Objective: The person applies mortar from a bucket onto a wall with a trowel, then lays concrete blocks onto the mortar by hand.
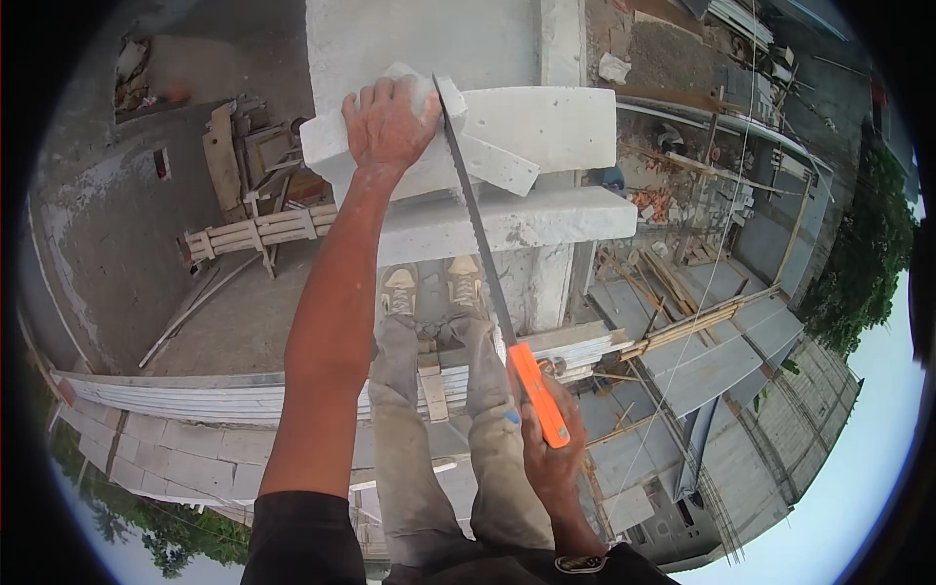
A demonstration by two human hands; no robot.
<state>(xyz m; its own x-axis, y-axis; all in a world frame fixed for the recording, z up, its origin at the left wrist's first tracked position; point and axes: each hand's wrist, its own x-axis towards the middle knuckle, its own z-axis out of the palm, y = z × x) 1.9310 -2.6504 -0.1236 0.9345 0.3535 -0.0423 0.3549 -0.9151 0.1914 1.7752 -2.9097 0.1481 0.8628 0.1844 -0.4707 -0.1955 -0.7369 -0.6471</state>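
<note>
My left hand (390,122) bears down on a small white lightweight concrete block (450,97), its fingers bent over the top and thumb near the blade. My right hand (554,439) is closed around the orange handle of a hand saw (539,395). The saw's long dark blade slants up and away, its far end against the block's right side beside my left thumb. How deep the teeth sit in the block I cannot tell. Under and beside it lie a larger white block (546,127), a thin white offcut (500,166) and a long white block (507,224) nearer me.
My shoes (400,291) stand on a raised ledge, with lower ground and roofs around. Bamboo poles (263,232) and planks lie at the left. A thin line (717,263) runs down the right side. Rubble (655,205) and timber lie below on the right.
</note>
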